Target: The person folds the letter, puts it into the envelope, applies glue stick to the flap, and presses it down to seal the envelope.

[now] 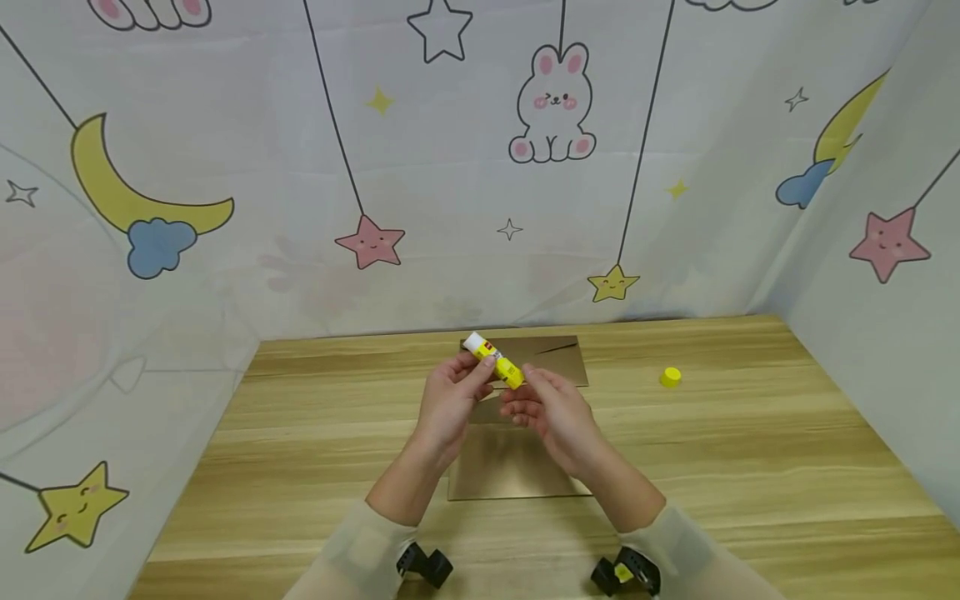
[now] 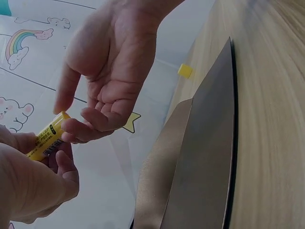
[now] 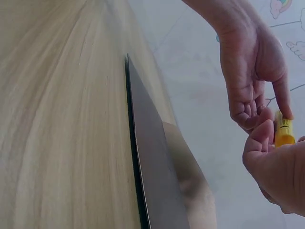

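Above the table, a yellow glue stick [image 1: 507, 369] is tilted, its uncapped white end up and to the left. My left hand [image 1: 447, 404] pinches its barrel between thumb and fingers. At the lower yellow end, my right hand [image 1: 561, 421] grips the base with thumb and fingertips, as the left wrist view of the glue stick [image 2: 49, 136] also shows. Beneath both hands lies a brown envelope [image 1: 510, 471] with its flap opened away from me. The yellow cap [image 1: 671, 377] stands apart on the table to the right.
Another brown envelope [image 1: 561, 363] lies behind the first, near the back edge of the wooden table [image 1: 315, 450]. A white cloth printed with stars, moons and rabbits [image 1: 450, 150] hangs behind and at the sides.
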A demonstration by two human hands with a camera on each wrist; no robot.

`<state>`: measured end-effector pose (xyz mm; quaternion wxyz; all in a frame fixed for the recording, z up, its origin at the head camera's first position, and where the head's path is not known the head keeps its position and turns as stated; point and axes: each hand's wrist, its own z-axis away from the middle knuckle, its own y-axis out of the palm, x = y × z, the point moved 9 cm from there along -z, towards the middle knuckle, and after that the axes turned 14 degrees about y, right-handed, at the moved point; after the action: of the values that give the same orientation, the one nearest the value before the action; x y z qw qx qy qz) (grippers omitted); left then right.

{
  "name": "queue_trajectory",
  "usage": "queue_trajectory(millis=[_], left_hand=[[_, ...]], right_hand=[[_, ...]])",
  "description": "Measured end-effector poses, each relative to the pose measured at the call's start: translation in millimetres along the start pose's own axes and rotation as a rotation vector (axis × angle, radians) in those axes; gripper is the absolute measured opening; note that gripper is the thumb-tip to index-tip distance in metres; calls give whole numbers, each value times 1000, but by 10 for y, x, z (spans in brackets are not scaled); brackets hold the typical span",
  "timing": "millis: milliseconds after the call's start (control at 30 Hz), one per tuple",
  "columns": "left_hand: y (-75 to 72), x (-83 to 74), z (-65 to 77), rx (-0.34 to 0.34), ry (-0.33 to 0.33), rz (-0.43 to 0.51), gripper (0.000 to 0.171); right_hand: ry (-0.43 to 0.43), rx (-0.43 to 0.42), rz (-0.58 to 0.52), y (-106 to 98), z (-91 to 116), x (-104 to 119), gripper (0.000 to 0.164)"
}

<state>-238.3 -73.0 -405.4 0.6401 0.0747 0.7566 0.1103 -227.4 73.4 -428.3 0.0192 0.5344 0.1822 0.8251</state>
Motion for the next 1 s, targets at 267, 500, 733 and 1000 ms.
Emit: queue_trajectory(millis=[267, 500, 733, 1000], left_hand=[[12, 21, 4, 5, -2, -4, 30], [7, 19, 1, 0, -3, 5, 28], [-24, 5, -1, -15, -3, -5, 30], [4, 18, -4, 14, 3, -6, 29]], right_hand=[[-84, -24, 23, -23, 27, 53, 15], [-257, -119, 178, -19, 120, 172, 28], [-136, -80, 118, -10, 56, 88, 30], [-19, -1, -19, 5, -1, -7, 24]])
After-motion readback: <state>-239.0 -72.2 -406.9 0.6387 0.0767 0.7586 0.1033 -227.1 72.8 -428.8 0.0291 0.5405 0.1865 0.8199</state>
